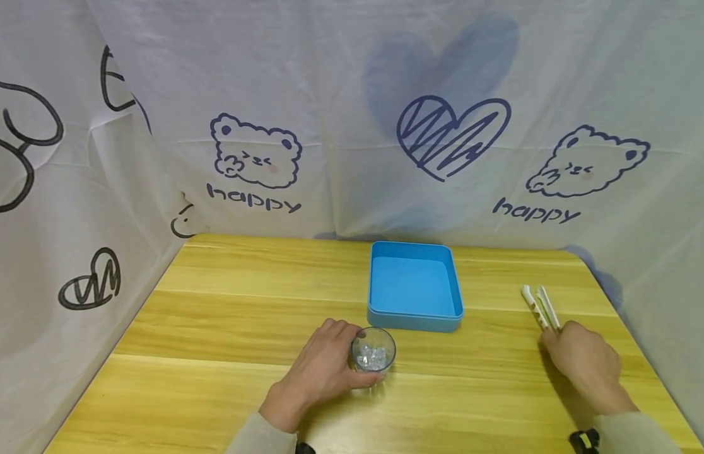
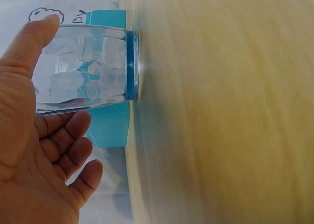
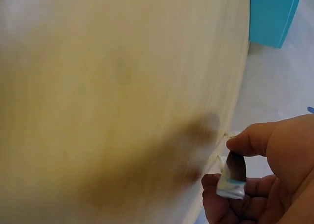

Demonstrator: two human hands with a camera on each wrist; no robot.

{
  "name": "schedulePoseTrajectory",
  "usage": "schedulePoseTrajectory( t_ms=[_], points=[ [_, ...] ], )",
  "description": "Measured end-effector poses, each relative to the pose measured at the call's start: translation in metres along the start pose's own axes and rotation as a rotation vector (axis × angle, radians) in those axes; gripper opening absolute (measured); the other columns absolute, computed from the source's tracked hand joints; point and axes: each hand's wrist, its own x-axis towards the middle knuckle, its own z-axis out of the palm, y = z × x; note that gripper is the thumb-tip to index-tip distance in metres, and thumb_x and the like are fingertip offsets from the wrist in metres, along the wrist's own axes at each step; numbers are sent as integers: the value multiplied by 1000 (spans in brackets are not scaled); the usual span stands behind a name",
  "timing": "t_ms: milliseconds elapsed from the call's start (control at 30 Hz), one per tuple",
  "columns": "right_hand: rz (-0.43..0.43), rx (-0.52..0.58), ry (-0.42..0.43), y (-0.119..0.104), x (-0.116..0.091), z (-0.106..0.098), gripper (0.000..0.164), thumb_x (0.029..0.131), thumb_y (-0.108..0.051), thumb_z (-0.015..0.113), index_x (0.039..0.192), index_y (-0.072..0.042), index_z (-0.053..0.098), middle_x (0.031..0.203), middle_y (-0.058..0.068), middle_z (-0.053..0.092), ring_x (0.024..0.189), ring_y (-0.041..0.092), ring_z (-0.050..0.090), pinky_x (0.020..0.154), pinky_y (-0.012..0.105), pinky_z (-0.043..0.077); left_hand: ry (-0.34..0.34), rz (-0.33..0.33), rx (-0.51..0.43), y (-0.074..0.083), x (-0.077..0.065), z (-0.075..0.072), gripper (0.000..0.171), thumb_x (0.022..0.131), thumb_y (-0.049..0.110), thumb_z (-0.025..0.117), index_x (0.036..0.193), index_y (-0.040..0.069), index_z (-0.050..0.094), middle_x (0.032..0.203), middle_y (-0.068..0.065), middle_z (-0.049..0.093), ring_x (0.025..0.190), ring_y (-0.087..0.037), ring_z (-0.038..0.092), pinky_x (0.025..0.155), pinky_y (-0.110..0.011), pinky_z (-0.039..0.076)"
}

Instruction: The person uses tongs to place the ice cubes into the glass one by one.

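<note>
My left hand (image 1: 323,366) has its thumb and fingers round the side of a clear drinking glass (image 2: 88,69), which stands upright on the table. Inside the glass lie several clear, ice-like pieces (image 1: 371,358). On the right side, my right hand (image 1: 585,356) grips a pair of white tongs (image 1: 547,306) near their closed end. The two tips of the tongs stand apart and point away from me, with nothing seen between them. In the right wrist view, the thumb (image 3: 252,138) presses on the back end of the tongs, and the tips are mostly hidden.
Behind the glass sits a shallow blue square box (image 1: 414,323) without a lid; its bare bottom shows. All of this is on a wood-grain table (image 1: 216,328). White printed cloth (image 1: 340,126) hangs behind the table and along both sides.
</note>
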Motion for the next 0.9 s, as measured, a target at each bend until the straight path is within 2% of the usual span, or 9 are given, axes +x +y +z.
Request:
schedulePoseTrajectory(
  t_ms=[167, 900],
  points=[
    [23, -24, -42, -1, 5, 0, 48, 105, -48, 43, 75, -11, 52, 66, 9, 54, 62, 27, 53, 51, 45, 42, 0, -2, 2, 0, -1, 0, 76, 77, 63, 87, 130, 12, 67, 114, 2, 68, 108, -17, 55, 101, -42, 51],
    [-4, -67, -47, -3, 9, 1, 47, 104, -45, 44, 73, -11, 52, 64, 8, 53, 60, 27, 52, 52, 44, 41, 0, -6, 2, 1, -1, -1, 76, 77, 62, 87, 130, 12, 67, 113, 1, 67, 107, -16, 54, 101, -42, 51]
  ],
)
